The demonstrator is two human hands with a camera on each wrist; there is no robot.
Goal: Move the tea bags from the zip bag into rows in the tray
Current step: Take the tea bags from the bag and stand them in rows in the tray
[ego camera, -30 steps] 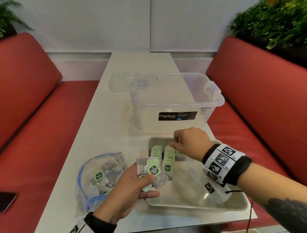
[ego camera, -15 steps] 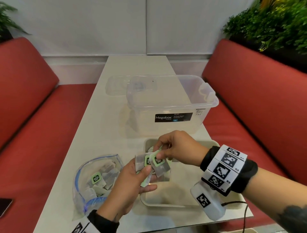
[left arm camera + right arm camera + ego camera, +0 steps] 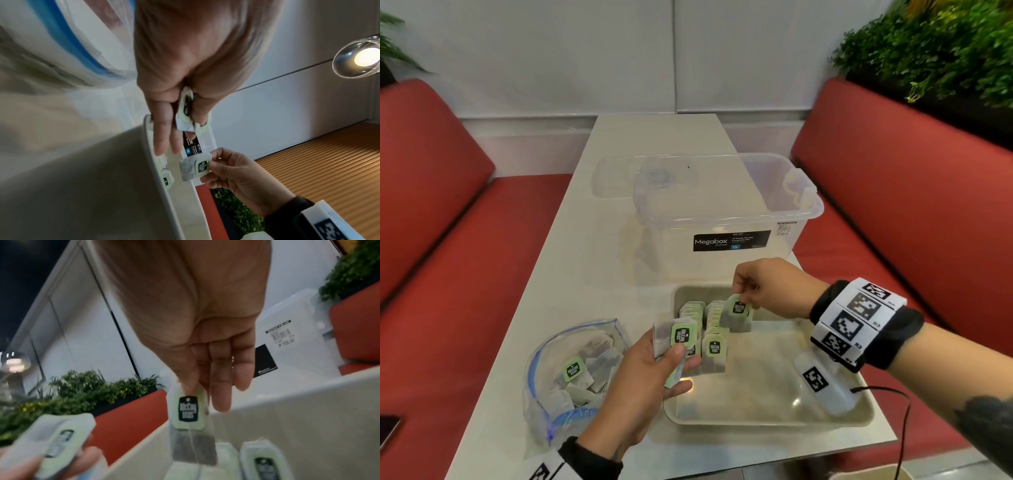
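My right hand pinches one tea bag by its green tag and holds it over the far left part of the beige tray, just right of two rows of tea bags standing there. The same bag hangs from my fingertips in the right wrist view. My left hand grips a small bunch of tea bags at the tray's left edge. The zip bag lies open at the left with several tea bags inside.
A clear Megabox tub stands just behind the tray, its lid lying further back. A dark phone sits on the left bench. Red benches flank the narrow table; a cable trails from my right wrist.
My right hand took one tea bag from the bunch in my left hand and carried it back right, over the tray beside the rows. My left hand stayed put.
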